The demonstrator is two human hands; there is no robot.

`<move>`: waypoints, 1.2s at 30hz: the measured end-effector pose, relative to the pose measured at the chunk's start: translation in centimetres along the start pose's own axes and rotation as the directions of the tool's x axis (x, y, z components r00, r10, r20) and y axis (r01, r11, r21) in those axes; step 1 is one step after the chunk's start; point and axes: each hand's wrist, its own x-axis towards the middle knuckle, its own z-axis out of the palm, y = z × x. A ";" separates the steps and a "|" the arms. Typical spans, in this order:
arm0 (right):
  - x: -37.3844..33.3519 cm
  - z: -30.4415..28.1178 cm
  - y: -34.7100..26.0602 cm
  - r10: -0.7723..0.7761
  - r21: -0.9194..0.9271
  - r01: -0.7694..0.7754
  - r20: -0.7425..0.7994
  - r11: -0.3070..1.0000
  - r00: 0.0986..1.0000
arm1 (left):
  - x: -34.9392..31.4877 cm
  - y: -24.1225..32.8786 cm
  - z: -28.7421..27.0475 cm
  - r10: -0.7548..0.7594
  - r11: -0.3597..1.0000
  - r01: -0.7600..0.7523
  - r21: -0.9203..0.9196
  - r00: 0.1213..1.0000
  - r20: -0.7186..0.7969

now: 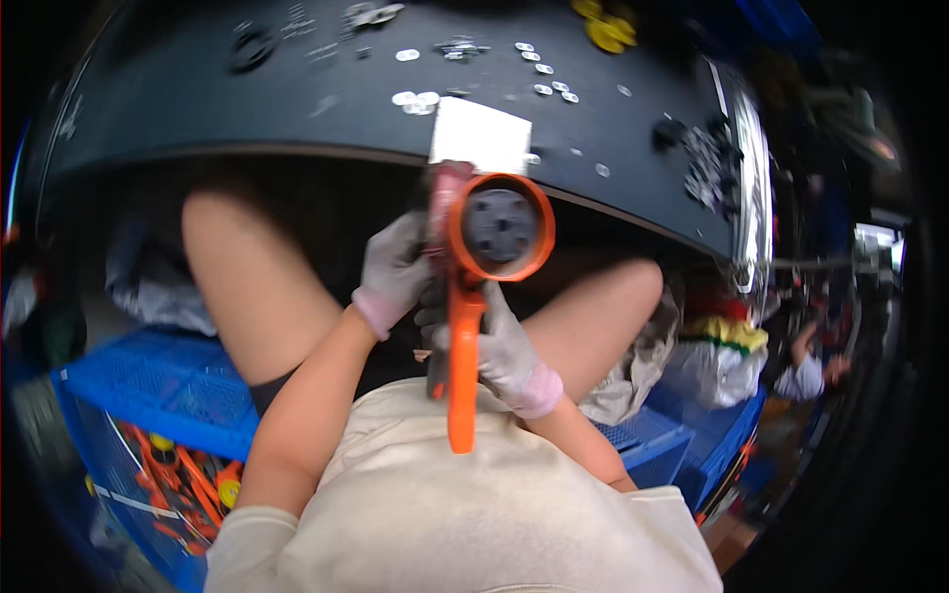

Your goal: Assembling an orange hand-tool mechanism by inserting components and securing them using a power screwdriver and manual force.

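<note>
well, from my remote seat i look down on two gloved hands over a lap, with an orange tool (465,316) upright in my view between them. it sits just off the front edge of the counter (198,109), near that edge's middle; its round drum (501,225) faces me, a dark disc with holes inside an orange rim, and a long orange handle (463,390) runs down toward the pale shirt (494,504).

my right hand (509,351) is curled round the handle, clasping it below the drum. my left hand (392,265) has its fingers bent in against the tool's dark red side; their tips are hidden, so i cannot tell whether they grip or only steady it.

behind the drum, a white card (482,133) lies at the counter's front edge; i can't tell if the tool touches it. farther back i see small pale oval plates (415,101), yellow pieces (608,33) by the back edge, a black ring (253,49) toward the back left corner, and a blurred heap of dark and silver parts (704,168) near the right edge.

below the counter, a blue crate (183,381) at left holds orange and black parts (183,484); bags (717,374) rest at right.
</note>
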 end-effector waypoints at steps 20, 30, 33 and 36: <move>-6.3 -31.6 2.6 -0.844 -0.843 -0.340 -0.497 0.416 0.200 | 1.0 11.1 -0.1 0.151 0.911 -0.109 0.398 0.985 -0.077; -13.6 -20.3 -10.4 -0.793 0.344 0.808 -0.227 0.477 0.565 | 3.1 12.6 1.3 0.017 0.846 -0.044 0.531 0.998 0.055; -11.0 -15.7 -11.6 -0.800 0.778 0.435 0.142 0.454 0.583 | 3.5 12.0 1.7 0.076 0.831 -0.107 0.546 0.994 0.078; -7.1 -11.3 -13.5 -0.729 0.741 0.327 0.307 0.586 0.611 | 3.3 11.3 1.2 0.125 0.831 -0.107 0.546 0.992 0.005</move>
